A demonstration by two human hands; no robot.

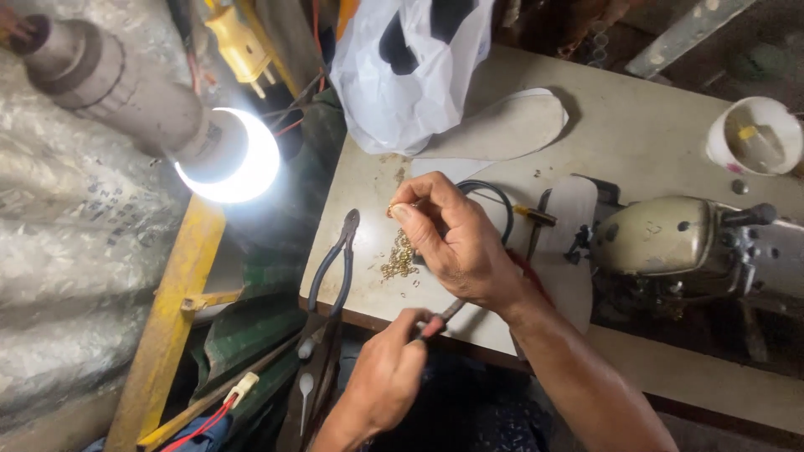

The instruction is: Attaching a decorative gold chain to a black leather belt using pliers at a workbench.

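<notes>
1. Small brass fitting point(392, 209), pinched at my right hand's point(456, 243) closed fingertips, above the table point(653, 134); a loosened pinch could drop it.
2. Left hand point(385, 381), six o'clock, fisted round a red-handled tool point(442, 318); its tip is hidden, so it might jab.
3. Loose brass pieces point(400, 258) beneath could scatter; pliers point(335, 259) at nine o'clock.

Two bare hands, the left hand point(385, 387) and the right hand point(456, 238), are seen with bare wrists and forearms, no sleeve being worn on either. No ring, watch or glove is shown. Dark patterned cloth is worn over the lap below them.
</notes>
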